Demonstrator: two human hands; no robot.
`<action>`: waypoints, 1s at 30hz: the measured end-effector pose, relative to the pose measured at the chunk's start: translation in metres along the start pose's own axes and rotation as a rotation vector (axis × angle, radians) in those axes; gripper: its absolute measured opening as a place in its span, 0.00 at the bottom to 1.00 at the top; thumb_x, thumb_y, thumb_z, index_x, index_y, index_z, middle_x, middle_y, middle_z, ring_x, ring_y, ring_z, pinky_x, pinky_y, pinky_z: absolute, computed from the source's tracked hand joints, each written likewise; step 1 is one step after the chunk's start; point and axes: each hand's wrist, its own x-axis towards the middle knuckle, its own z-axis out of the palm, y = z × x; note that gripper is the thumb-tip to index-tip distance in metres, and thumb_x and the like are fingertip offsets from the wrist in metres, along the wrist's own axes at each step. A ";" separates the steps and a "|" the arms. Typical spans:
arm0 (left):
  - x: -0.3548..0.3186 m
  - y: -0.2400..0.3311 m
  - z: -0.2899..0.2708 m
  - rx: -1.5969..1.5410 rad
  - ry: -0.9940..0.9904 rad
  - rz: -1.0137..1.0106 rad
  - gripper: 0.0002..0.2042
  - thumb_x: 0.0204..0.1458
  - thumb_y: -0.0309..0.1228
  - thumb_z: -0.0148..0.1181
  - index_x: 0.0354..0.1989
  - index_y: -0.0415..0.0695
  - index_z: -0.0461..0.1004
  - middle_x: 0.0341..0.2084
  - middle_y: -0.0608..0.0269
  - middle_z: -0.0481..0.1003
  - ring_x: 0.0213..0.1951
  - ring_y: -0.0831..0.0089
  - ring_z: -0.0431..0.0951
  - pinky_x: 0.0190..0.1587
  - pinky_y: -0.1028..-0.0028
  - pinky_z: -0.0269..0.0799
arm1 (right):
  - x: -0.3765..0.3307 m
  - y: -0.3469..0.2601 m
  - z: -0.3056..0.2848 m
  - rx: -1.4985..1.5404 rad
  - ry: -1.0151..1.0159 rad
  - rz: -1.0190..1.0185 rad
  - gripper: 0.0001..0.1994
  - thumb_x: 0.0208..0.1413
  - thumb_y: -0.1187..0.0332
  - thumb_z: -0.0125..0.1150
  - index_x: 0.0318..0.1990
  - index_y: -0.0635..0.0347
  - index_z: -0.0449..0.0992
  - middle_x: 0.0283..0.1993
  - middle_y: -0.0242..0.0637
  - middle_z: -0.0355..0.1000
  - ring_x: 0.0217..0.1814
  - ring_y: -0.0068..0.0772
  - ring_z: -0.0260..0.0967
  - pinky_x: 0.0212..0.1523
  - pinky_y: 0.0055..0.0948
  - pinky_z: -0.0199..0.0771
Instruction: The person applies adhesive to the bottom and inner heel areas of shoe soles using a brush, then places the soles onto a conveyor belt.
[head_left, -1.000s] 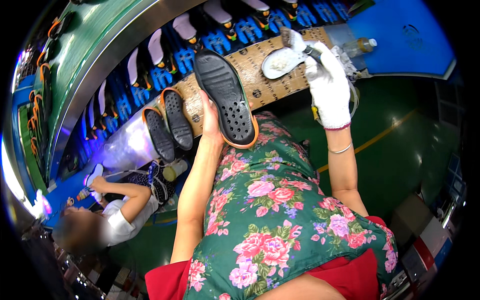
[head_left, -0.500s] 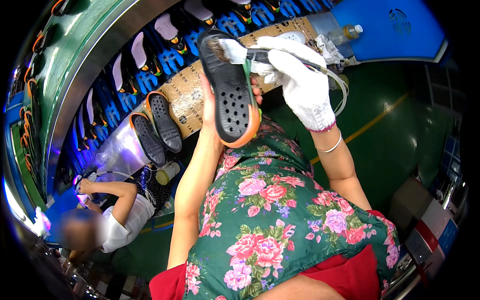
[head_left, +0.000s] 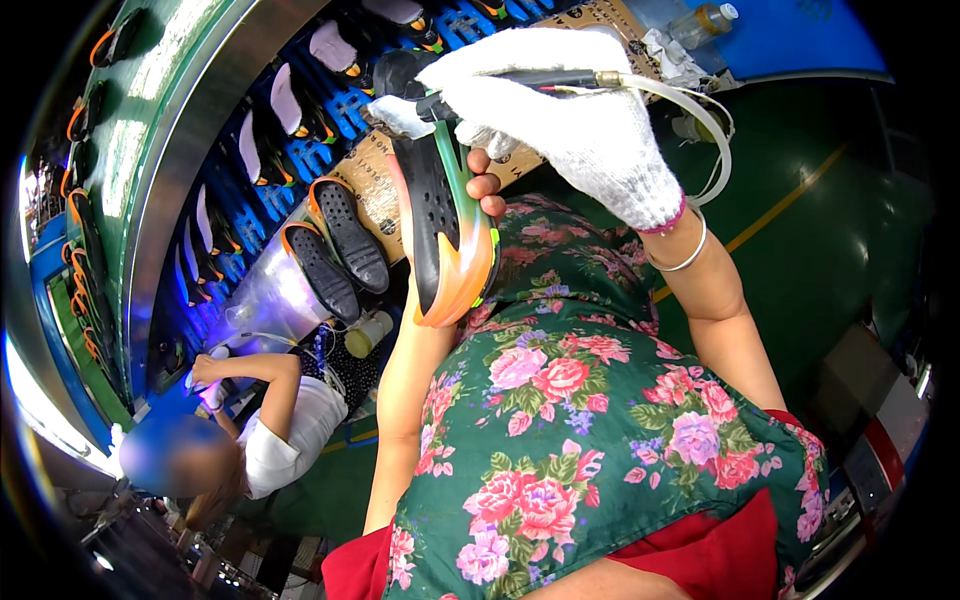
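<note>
My left hand (head_left: 485,184), bare, is wrapped round a shoe sole (head_left: 433,215) and holds it up in front of me. The sole has a black inside with holes and a green-to-orange rim; it is tilted so its side shows. In a white knitted glove, my right hand (head_left: 570,120) grips a brush (head_left: 402,117) with a black handle and a pale wrapped head. A clear hose (head_left: 690,103) runs from the handle's end. The brush head lies across the sole's upper part; its bristles are hidden, so contact cannot be told.
A pair of black and orange soles (head_left: 347,235) lies on the cardboard-covered bench (head_left: 372,180). Beyond are shoe parts on blue racks (head_left: 350,112) and a curved green conveyor (head_left: 165,75). A bottle (head_left: 703,25) stands at the far right. A co-worker (head_left: 290,435) sits at left.
The sole has turned, so its outer side now shows. My right hand and the brush have moved left across it, and the bristles have gone out of sight. The view has shifted slightly.
</note>
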 end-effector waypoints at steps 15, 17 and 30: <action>-0.005 -0.013 -0.005 0.190 0.063 0.169 0.40 0.59 0.69 0.39 0.63 0.45 0.67 0.51 0.52 0.74 0.49 0.59 0.74 0.52 0.57 0.74 | -0.012 -0.021 0.004 -0.336 -0.072 -0.359 0.10 0.57 0.67 0.66 0.44 0.58 0.83 0.39 0.37 0.82 0.38 0.32 0.81 0.39 0.27 0.80; -0.003 -0.006 -0.004 0.359 0.167 0.262 0.40 0.59 0.70 0.38 0.64 0.46 0.67 0.52 0.53 0.74 0.51 0.59 0.75 0.53 0.57 0.74 | -0.005 -0.022 0.003 -0.465 -0.004 -0.593 0.09 0.55 0.73 0.67 0.43 0.62 0.83 0.39 0.38 0.82 0.38 0.31 0.80 0.40 0.27 0.80; 0.003 -0.002 0.007 0.175 0.066 0.352 0.50 0.52 0.78 0.27 0.70 0.47 0.61 0.60 0.59 0.72 0.58 0.61 0.74 0.62 0.58 0.71 | -0.008 -0.018 0.009 -0.502 0.060 -0.668 0.10 0.49 0.76 0.70 0.41 0.63 0.83 0.38 0.41 0.82 0.37 0.36 0.80 0.39 0.31 0.78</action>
